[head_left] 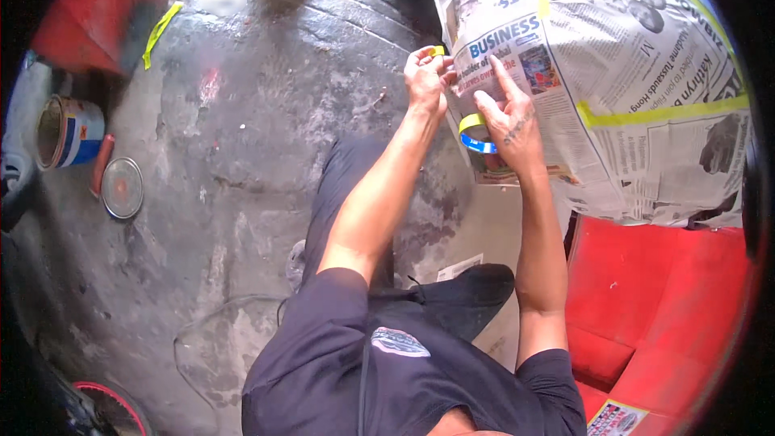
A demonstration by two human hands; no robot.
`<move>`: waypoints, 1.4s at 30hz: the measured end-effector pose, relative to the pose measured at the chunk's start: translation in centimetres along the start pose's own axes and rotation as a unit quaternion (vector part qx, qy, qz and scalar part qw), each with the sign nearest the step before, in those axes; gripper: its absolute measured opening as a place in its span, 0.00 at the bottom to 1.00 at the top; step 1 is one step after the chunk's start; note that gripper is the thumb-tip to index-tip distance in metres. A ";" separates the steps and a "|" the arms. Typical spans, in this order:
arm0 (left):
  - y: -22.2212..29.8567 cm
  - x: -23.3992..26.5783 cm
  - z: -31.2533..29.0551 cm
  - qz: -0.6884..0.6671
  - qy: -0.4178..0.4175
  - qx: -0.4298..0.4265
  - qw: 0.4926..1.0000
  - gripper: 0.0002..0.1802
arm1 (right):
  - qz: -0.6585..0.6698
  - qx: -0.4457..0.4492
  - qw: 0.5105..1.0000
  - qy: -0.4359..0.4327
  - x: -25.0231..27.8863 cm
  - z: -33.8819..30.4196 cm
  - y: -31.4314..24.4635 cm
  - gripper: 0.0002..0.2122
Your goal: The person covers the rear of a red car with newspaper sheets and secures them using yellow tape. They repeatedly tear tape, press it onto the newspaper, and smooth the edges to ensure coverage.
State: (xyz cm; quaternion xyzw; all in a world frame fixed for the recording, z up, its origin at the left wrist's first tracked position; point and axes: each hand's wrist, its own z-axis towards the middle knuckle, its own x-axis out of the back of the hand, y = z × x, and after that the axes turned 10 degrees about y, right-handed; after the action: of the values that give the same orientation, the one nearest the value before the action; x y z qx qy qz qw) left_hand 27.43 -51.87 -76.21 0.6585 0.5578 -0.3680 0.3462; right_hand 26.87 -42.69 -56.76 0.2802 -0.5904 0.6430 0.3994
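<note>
Sheets of newspaper cover a large rounded object at the right, joined by strips of yellow tape. My left hand is at the left edge of the paper, its fingers pinched on a short piece of yellow tape. My right hand lies over the newspaper, index finger stretched forward and thumb out. A roll of yellow masking tape with a blue inner ring hangs at this hand's palm side, held by the curled fingers, which are mostly hidden.
Red panels lie below the papered object. At the left stand an open paint can, a round lid and a red cylinder. A yellow tape strip hangs near a red part. The stained floor carries a thin cable.
</note>
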 end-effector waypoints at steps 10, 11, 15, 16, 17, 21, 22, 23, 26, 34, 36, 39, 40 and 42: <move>-0.3 0.0 0.5 -0.025 0.019 0.111 0.993 0.14 | -0.028 -0.055 0.998 -0.020 0.1 0.3 -0.1 0.32; -0.3 0.0 0.9 -0.012 0.021 0.123 0.992 0.14 | -0.036 -0.050 0.998 -0.019 0.1 0.3 0.0 0.32; -0.9 -0.6 1.7 -0.013 -0.009 0.150 0.989 0.14 | -0.029 -0.018 0.999 -0.006 0.1 0.1 0.7 0.32; -1.1 -0.7 2.0 -0.021 -0.013 0.161 0.987 0.12 | -0.037 -0.023 0.999 -0.009 0.1 0.1 0.6 0.31; -1.3 -0.9 2.3 -0.029 -0.017 0.173 0.984 0.11 | -0.045 -0.029 0.999 -0.012 0.2 0.1 0.3 0.31; -4.3 -0.9 5.8 -0.101 -0.031 0.160 0.981 0.09 | -0.058 -0.031 0.998 -0.023 0.1 0.3 -0.6 0.30; -4.5 -1.4 5.9 -0.102 -0.003 0.154 0.983 0.10 | -0.069 -0.032 0.997 -0.027 0.2 0.3 -0.3 0.29; -4.6 -1.5 6.1 -0.103 0.026 0.148 0.983 0.11 | -0.080 -0.033 0.996 -0.031 0.4 0.4 0.0 0.29; -3.5 -2.9 2.9 -0.033 0.123 0.139 0.982 0.16 | -0.078 -0.018 0.997 -0.014 0.7 0.1 1.3 0.27; -6.1 -0.7 4.1 -0.039 0.035 0.090 0.995 0.11 | -0.062 -0.013 0.998 -0.022 0.5 0.1 0.6 0.25; -5.5 -0.8 3.9 -0.009 0.001 0.078 0.997 0.16 | -0.071 -0.029 0.997 -0.025 0.6 0.1 0.4 0.25; -4.3 -1.0 3.4 0.066 -0.035 0.084 0.994 0.22 | -0.044 -0.021 0.998 -0.034 0.7 -0.1 0.4 0.23; -4.0 -1.2 3.3 0.089 -0.047 0.091 0.991 0.25 | -0.002 -0.041 0.997 -0.058 1.1 -0.1 0.6 0.22; -3.1 -0.5 2.6 0.167 -0.040 0.079 0.982 0.25 | 0.082 -0.078 0.988 -0.105 2.2 -0.2 1.0 0.21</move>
State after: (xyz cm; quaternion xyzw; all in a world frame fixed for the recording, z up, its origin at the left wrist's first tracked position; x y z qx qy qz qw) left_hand 24.10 -53.97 -77.20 0.7524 0.3951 -0.3738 0.3715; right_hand 24.88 -42.06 -55.56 0.2648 -0.6983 0.5929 0.3014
